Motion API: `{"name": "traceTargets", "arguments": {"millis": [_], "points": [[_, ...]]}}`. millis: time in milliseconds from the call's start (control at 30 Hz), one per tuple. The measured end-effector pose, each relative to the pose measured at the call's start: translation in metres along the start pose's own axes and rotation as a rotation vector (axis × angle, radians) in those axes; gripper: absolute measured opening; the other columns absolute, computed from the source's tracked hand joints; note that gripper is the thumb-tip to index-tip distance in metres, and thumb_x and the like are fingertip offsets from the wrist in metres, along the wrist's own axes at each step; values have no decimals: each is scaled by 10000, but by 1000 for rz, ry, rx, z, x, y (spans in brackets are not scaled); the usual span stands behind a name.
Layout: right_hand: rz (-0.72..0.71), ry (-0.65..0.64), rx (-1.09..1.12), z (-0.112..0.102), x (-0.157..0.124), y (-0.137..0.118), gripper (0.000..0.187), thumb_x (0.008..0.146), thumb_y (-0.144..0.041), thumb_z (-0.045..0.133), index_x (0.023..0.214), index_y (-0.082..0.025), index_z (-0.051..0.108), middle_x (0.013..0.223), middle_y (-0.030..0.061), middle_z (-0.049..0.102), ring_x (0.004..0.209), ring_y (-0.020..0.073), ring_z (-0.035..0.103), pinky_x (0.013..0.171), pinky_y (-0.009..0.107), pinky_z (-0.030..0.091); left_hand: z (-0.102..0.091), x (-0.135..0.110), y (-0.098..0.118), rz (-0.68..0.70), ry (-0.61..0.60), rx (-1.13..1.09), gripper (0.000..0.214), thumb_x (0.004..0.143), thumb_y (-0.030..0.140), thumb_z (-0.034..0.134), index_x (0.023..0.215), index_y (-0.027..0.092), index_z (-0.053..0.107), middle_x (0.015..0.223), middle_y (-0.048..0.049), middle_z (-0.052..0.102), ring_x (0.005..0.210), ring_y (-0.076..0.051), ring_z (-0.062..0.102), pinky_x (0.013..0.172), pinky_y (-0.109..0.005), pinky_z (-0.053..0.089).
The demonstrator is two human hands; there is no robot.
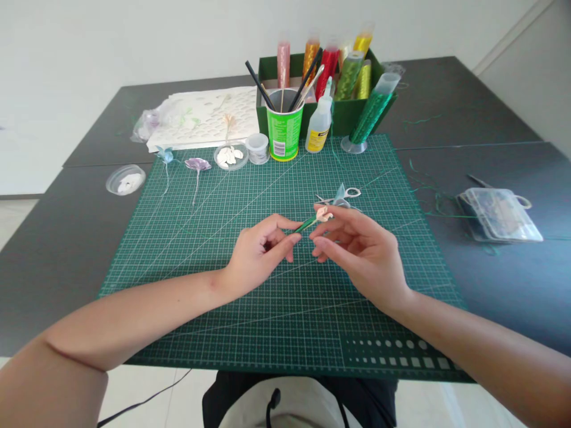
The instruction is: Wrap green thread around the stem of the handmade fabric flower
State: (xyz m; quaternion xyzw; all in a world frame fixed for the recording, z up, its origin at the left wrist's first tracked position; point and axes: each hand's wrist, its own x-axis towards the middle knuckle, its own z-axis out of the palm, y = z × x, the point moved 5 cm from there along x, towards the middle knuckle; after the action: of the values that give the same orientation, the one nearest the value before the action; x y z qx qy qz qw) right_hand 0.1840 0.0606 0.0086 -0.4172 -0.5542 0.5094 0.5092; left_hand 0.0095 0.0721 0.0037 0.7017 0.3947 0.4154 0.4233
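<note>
Left hand (259, 246) pinching green stem (306, 224), right hand (366, 248) loosely curled

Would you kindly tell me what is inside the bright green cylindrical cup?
Two slender black sticks and some pale thin sticks stand inside the cup. Its opaque wall covers their lower ends and the cup's bottom.

Pretty bright, soft light; white wall (147, 30) around 10 o'clock is nearly blown out. Bluish sheen on the dark tabletop (513, 273) near 3, wide-lens stretch on the left forearm (89, 327) at 8, peach flower (323, 214) slightly soft.
</note>
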Motion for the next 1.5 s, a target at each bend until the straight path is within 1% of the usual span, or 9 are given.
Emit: {"name": "traceTargets", "arguments": {"millis": [67,233,500,633,733,933,1133,1300,1500], "points": [[-30,-3,-52,0,-2,-1,383,873,-224,766,1247,-258,691,891,-11,746,649,110,709,578,232,640,1,0,0,2,-9,-2,134,990,272,641,1081,177,666,573,58,663,442,-63,524,467,-181,395],[-112,36,-218,-4,-5,-9,221,885,-195,754,1099,-251,742,849,-17,751,634,108,724,610,234,647,2,-2,0,12,-44,32,130,998,265,629,1096,189,670,577,59,676,444,-68,564,472,-176,426],[-291,23,-463,-6,-6,-24,115,878,-172,757,955,-256,741,820,-19,794,652,136,744,609,251,634,3,-3,3,58,-68,42,152,996,249,636,1124,186,686,585,58,688,441,-58,581,465,-150,443],[-319,20,-596,-7,-6,-29,87,916,-234,725,950,-309,753,796,-14,794,636,170,737,616,318,635,4,-3,3,44,-78,46,163,1003,259,624,1136,187,686,595,52,694,446,-62,576,465,-158,446],[-309,30,-606,-8,-7,-30,101,917,-252,725,970,-327,768,795,-11,795,636,181,743,604,324,634,4,-3,3,37,-77,48,165,1003,263,623,1133,182,686,592,50,691,439,-62,564,460,-160,439],[-364,28,-634,-6,-9,-37,249,893,-249,753,1134,-306,749,890,12,814,724,200,782,652,327,665,3,-3,4,50,-69,34,154,999,258,630,1129,191,677,584,58,686,434,-63,560,467,-165,443],[-443,-20,-692,-1,-9,-32,150,919,-188,711,1029,-289,732,850,-4,804,689,166,759,651,292,646,3,-3,4,41,-64,15,152,996,255,629,1120,187,684,566,58,677,429,-63,551,470,-169,433],[-634,-40,-732,0,-15,-29,274,913,-88,665,1081,-293,734,948,12,815,785,182,781,688,293,653,6,-5,1,-16,-117,-99,163,993,268,630,1113,173,685,571,39,679,442,-71,539,469,-187,403],[-851,-115,-889,-1,-21,-33,289,909,-73,672,1135,-252,700,984,38,816,848,190,785,732,279,661,14,-5,-2,-197,-206,-449,197,970,346,667,1056,169,654,562,39,643,459,-78,525,464,-195,379]]}}
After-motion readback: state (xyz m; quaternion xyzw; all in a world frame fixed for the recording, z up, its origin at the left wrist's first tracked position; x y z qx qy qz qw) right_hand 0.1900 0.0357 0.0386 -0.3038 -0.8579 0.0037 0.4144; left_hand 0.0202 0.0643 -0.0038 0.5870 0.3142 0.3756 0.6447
